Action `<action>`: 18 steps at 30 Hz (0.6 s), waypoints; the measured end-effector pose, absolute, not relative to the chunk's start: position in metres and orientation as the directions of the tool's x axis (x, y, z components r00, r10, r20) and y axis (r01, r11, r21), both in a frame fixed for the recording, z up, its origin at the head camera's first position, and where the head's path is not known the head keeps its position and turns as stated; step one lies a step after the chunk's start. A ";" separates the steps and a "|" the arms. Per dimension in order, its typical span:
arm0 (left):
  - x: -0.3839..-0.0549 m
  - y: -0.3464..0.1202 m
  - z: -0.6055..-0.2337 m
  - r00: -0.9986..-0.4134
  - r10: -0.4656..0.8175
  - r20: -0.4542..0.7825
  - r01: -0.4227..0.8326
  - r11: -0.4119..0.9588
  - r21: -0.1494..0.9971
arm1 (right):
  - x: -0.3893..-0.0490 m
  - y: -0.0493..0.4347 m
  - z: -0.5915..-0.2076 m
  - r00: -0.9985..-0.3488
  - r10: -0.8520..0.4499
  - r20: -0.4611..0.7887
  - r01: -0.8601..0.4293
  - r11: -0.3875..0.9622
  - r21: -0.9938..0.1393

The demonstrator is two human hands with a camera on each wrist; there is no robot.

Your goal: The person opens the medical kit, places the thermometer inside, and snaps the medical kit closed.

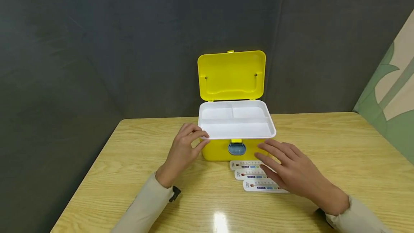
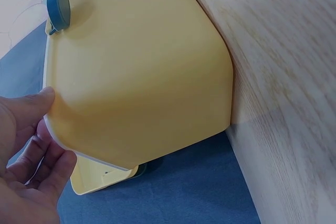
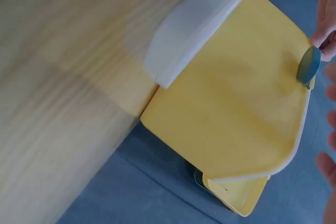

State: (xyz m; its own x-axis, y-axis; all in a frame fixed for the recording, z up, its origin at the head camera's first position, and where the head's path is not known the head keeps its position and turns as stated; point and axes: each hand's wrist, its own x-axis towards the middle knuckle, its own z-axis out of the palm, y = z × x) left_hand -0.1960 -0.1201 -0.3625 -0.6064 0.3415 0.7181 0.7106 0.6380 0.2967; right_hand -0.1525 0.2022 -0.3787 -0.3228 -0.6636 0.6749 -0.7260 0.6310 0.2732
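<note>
A yellow storage box with a grey-blue latch stands with its lid raised. A white divided tray sits in its top. My left hand pinches the tray's rim at the front left corner; in the left wrist view the thumb lies at the front rim and the fingertips round the corner. My right hand hovers off the box's front right, fingers spread and holding nothing. Under it, three white thermometers lie in a staggered row, their right ends partly hidden by the hand.
The wooden table runs back to a dark cloth wall right behind the box. At the right, a panel with green leaf shapes borders the table. One thermometer's white end appears close up in the right wrist view.
</note>
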 end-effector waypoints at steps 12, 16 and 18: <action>-0.197 -0.119 -0.364 -0.608 0.345 0.716 0.712 0.636 0.299 | -0.144 0.219 -0.394 -0.334 -0.889 0.315 -0.856 0.426 0.295; -0.197 -0.120 -0.363 -0.607 0.344 0.716 0.712 0.635 0.298 | -0.146 0.218 -0.398 -0.330 -0.887 0.324 -0.882 0.412 0.230; -0.198 -0.120 -0.363 -0.605 0.346 0.717 0.714 0.635 0.296 | -0.148 0.217 -0.401 -0.323 -0.883 0.340 -0.890 0.406 0.209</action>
